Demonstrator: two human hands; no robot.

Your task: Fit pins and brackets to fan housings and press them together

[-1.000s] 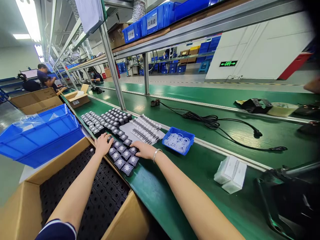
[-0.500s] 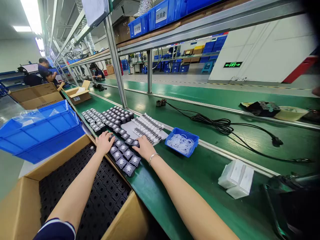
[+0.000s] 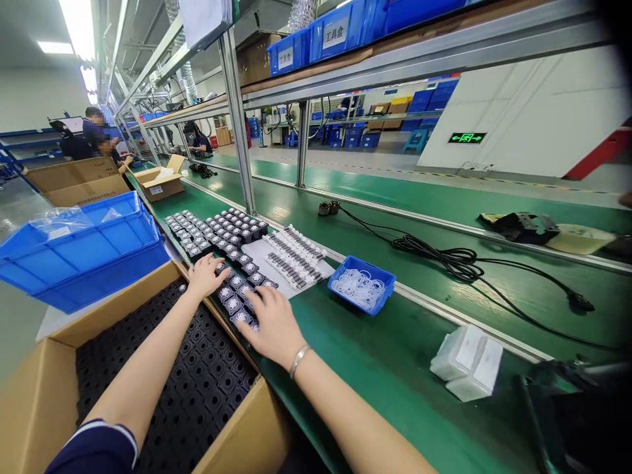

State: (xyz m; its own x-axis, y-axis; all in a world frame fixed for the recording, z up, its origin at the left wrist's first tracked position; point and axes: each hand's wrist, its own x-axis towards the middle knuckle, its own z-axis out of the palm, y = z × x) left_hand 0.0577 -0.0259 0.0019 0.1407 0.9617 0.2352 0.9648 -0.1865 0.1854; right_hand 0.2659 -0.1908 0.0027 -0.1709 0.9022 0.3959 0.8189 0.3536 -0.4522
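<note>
Rows of small black square housings with white swirl-shaped wheels [image 3: 232, 303] stand on the green bench. My left hand [image 3: 205, 276] rests along their left edge, fingers spread and touching the nearest pieces. Over the near right end of the same rows lies my right hand [image 3: 274, 322], its fingers apart, covering several housings. Neither hand grips a piece. Farther along is a larger group of the housings [image 3: 237, 224]. White-and-grey shaft-like parts [image 3: 296, 257] lie in rows on a white sheet to their right.
A blue tray [image 3: 390, 288] holds white rings. Right of it lie wrapped white blocks [image 3: 467, 362] and a coiled black cable [image 3: 434, 253]. At left, an open carton [image 3: 269, 421] contains black parts, beside blue crates [image 3: 99, 257]. A metal post [image 3: 237, 125] rises behind. People sit farther off.
My right hand has moved nearer, from the right edge of the rows to over the near housings, with its fingers spreading. My left hand stays at the left edge. The view has shifted slightly.
</note>
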